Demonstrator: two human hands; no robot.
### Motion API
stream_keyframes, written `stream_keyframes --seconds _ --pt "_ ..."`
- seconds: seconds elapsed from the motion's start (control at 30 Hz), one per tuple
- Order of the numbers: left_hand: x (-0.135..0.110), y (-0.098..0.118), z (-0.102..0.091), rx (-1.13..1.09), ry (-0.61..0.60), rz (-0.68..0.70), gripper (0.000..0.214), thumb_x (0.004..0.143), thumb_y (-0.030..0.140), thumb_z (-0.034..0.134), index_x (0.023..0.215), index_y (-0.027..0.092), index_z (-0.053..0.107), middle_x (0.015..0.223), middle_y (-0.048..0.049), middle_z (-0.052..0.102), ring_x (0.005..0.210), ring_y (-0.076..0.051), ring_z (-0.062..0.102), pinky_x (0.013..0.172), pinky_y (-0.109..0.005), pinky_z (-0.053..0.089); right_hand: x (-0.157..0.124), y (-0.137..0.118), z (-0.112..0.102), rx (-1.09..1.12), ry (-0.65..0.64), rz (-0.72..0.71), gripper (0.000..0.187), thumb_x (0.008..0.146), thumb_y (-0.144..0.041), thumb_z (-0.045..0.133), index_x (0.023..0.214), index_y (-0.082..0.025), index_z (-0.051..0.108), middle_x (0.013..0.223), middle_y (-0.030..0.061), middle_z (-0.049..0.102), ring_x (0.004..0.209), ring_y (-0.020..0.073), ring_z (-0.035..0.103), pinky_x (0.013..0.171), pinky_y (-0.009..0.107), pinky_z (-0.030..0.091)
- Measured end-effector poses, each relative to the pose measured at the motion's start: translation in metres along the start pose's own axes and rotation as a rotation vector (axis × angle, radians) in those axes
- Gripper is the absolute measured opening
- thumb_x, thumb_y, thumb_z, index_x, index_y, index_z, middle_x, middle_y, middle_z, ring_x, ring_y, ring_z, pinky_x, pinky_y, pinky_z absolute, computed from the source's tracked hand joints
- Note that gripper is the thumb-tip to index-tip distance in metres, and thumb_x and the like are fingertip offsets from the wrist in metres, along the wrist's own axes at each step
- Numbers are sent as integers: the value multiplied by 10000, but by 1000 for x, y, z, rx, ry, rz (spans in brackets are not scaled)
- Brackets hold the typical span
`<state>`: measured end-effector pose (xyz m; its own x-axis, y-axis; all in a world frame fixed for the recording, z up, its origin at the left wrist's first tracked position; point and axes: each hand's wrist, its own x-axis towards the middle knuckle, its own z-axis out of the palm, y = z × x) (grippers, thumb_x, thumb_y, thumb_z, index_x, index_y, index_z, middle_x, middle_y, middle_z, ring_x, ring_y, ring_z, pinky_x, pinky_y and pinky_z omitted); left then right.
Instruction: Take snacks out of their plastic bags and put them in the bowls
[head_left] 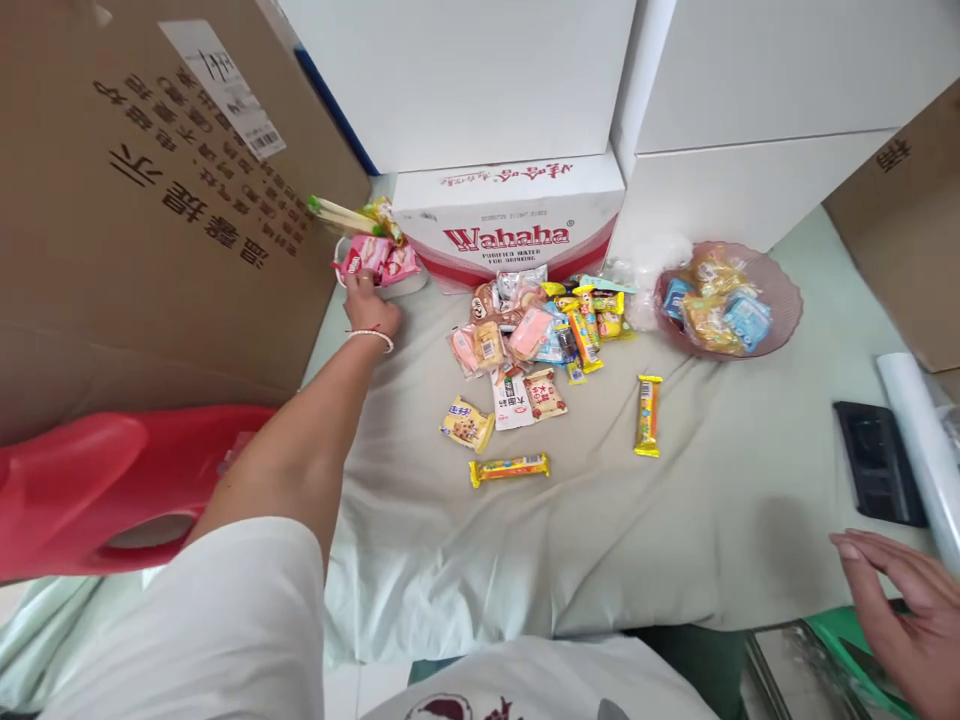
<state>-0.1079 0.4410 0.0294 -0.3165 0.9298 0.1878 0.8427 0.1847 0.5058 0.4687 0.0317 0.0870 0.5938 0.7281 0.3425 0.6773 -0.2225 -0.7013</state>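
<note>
Pink packets meet our left hand, whose grip we cannot tell; our right hand hangs unclenched.

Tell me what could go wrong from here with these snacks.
The pink packets reach up to the rim of the white dish, so the left hand on them might knock one out. The cloth is rumpled; a tug at it could shift the two loose yellow bars lying on it. The right hand is close to the black tray and might nudge it.
</note>
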Motion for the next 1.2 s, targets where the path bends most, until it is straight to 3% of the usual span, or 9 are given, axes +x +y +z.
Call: stream_keyframes --seconds 0.2,0.33,0.47,0.6,0.7,0.8,0.93,1.03,1.2 --pt "-90 9 -3 -123 181 -100 407 756 -40 595 1144 81 567 1257 -99 551 1134 -222 580 1105 -419 431 28 16 30 -109 -210 -433 172 939 -401 621 923 -314 768 897 55 778 880 298 753 861 514 598" --pt "-175 23 -7 -143 211 -117 440 726 -8 570 1142 125 622 1183 -95 566 968 -203 625 1000 -413 514 64 -21 83 38 -328 -537 190 991 -351 589 1035 -251 744 1033 66 769 892 222 735 839 368 581" --pt "-278 50 -17 -144 243 -6 640 770 118 593 1406 153 530 1316 -158 526 985 -228 643 880 -409 586 117 -71 144 11 -297 -514 301 1030 -383 482 1054 -221 735 1018 98 740 902 243 701 828 365 537" --pt "-387 67 -39 -137 -135 443 419 876 169 551 1274 214 676 1290 -147 633 1180 -288 639 994 -479 579 168 -117 218 -212 -381 -504 256 985 -304 530 1111 -190 722 1202 158 685 1096 324 622 885 415 487" --pt "-446 46 -65 -194 -423 529 400 860 154 558 1179 299 751 1290 -119 685 1124 -295 694 923 -480 624 194 -136 252 -297 -524 -465 186 934 -234 599 1017 -115 715 1209 213 665 1155 346 564 899 431 470" --pt "-472 10 -94 -269 -502 297 380 811 208 643 1099 415 780 1249 -92 713 1060 -334 725 865 -516 640 195 -127 242 -176 -492 -500 199 950 -255 598 855 -106 689 1103 184 686 1187 307 534 974 429 448" --pt "-474 -8 -112 -414 -404 -40 192 801 347 687 935 445 784 1068 -72 738 941 -338 729 796 -525 624 141 -84 175 288 -363 -322 234 882 -424 727 880 -194 687 973 58 694 960 226 616 926 410 501" --pt "-460 16 -103 -588 -428 -181 112 802 456 723 865 381 778 901 -72 726 851 -300 702 790 -475 605 69 -57 126 748 -444 133 283 848 -511 757 876 -250 649 835 2 654 757 190 620 736 363 541" --pt "-420 89 -57 -1206 -878 -583 528 743 762 720 935 272 759 943 -95 725 852 -275 718 679 -406 609 -55 -46 108 946 -681 570 314 740 -498 845 832 -261 661 786 3 681 674 184 622 655 342 541"
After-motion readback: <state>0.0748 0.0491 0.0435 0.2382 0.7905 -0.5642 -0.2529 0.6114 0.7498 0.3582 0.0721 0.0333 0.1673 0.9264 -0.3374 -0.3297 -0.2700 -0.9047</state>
